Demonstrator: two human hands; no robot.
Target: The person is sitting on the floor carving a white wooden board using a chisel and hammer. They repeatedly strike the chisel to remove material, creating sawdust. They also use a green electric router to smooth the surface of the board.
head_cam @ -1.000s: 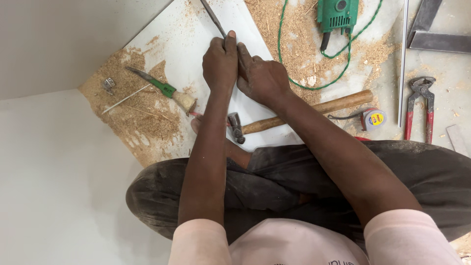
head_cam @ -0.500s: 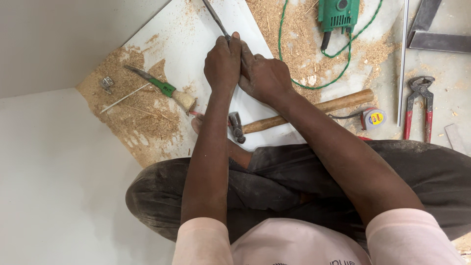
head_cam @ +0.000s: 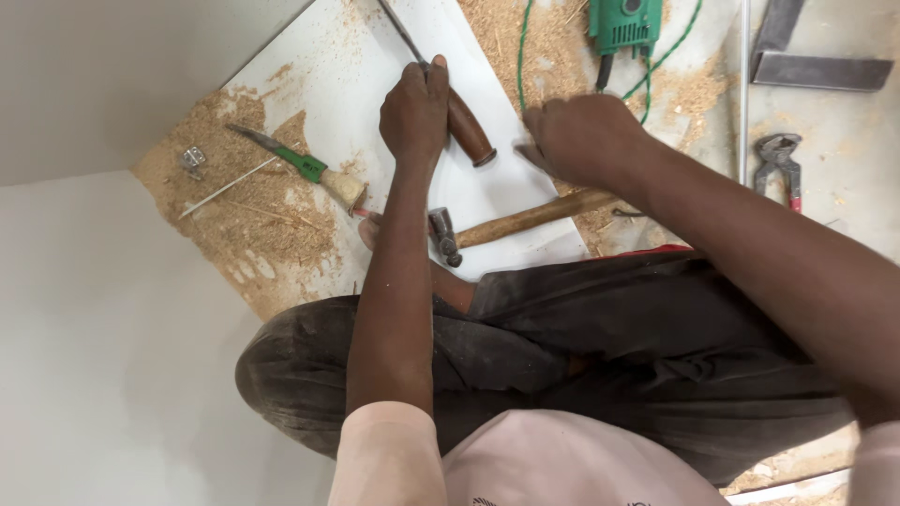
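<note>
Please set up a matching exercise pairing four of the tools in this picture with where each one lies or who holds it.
Things:
1. Brown-handled chisel
2. Hammer
3. Green power tool
4. Pincers

Places:
A. On the bare floor at the far right
B. At the top edge, trailing a green cord
C. Held in the left hand
D. Flat on the white board, below the right hand

Pairs: 1-C, 2-D, 3-B, 4-A

Hammer [head_cam: 511,223] on board [head_cam: 328,84], beside chisel [head_cam: 450,98]
</note>
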